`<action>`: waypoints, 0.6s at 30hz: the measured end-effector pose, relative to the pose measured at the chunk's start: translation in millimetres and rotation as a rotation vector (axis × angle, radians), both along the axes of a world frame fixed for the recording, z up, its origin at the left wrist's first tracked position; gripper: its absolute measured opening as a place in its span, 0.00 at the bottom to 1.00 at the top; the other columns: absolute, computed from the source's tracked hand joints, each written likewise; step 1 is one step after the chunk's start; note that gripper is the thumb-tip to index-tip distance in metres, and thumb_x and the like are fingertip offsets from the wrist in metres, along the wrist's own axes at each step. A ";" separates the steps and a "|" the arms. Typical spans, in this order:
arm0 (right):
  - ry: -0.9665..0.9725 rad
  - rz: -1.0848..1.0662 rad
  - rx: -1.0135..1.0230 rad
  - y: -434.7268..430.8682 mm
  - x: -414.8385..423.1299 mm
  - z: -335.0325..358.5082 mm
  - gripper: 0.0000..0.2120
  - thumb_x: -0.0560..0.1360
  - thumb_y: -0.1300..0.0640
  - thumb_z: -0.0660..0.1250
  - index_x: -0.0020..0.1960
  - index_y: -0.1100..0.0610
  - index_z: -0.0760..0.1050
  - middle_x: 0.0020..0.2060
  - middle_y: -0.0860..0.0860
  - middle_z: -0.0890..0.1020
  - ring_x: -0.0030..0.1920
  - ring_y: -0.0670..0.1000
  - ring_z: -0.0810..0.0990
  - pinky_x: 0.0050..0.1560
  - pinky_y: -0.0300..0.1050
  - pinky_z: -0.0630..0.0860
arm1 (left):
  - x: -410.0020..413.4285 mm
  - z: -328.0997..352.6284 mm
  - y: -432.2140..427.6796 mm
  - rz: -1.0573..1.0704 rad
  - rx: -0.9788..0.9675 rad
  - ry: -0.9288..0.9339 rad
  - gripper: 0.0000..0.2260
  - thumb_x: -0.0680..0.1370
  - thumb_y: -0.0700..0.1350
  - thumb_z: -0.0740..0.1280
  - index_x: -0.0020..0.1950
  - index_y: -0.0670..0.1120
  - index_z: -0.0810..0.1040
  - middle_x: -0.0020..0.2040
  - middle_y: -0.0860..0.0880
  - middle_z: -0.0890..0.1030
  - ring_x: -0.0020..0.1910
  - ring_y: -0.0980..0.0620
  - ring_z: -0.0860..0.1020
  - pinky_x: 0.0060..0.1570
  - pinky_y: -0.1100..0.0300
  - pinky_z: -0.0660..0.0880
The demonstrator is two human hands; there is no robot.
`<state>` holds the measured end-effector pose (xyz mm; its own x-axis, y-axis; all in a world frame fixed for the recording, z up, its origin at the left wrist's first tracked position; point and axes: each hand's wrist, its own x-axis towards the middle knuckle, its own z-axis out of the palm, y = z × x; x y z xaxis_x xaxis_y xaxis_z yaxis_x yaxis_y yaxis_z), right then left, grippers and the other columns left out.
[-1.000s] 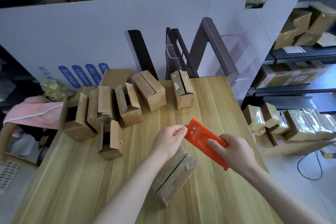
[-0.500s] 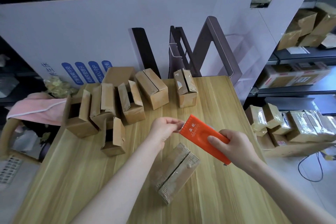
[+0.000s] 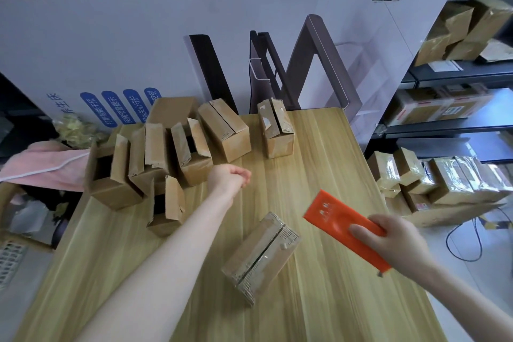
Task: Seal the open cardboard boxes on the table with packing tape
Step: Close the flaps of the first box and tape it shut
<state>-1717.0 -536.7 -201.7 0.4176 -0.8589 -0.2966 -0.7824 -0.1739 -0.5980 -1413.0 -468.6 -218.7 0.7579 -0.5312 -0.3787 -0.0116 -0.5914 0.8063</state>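
Cardboard box looks light and stiff; I would press its sides. The right hand grips the orange dispenser; the left hand is curled, on what I cannot tell.

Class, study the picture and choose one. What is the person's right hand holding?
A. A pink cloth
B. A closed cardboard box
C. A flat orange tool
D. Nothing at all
C: the right hand grips the flat orange tool by its near end, holding it above the table to the right of the nearest cardboard box.
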 end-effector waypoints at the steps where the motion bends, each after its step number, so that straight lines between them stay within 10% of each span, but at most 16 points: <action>1: -0.011 -0.022 0.034 0.1 -13.2 -5.0 0.17 0.72 0.46 0.72 0.32 0.57 0.77 0.23 0.51 0.79 0.21 0.51 0.79 0.24 0.54 0.78 | 3.2 -6.5 3.5 -0.017 0.019 0.000 0.10 0.73 0.32 0.69 0.36 0.46 0.82 0.40 0.50 0.84 0.39 0.54 0.81 0.50 0.56 0.80; 18: 0.339 -0.044 0.080 14.6 -18.7 -67.8 0.19 0.72 0.36 0.66 0.34 0.51 0.75 0.29 0.45 0.78 0.31 0.45 0.79 0.29 0.41 0.71 | -21.1 -95.7 2.3 -0.231 0.225 -0.053 0.02 0.72 0.41 0.74 0.40 0.47 0.85 0.44 0.50 0.86 0.43 0.53 0.83 0.51 0.57 0.79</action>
<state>-1735.8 -522.1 -269.5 0.2473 -0.8422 -0.4792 -0.9445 -0.0992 -0.3131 -1434.1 -466.4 -314.4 0.6491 -0.5988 -0.4692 -0.2047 -0.7315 0.6504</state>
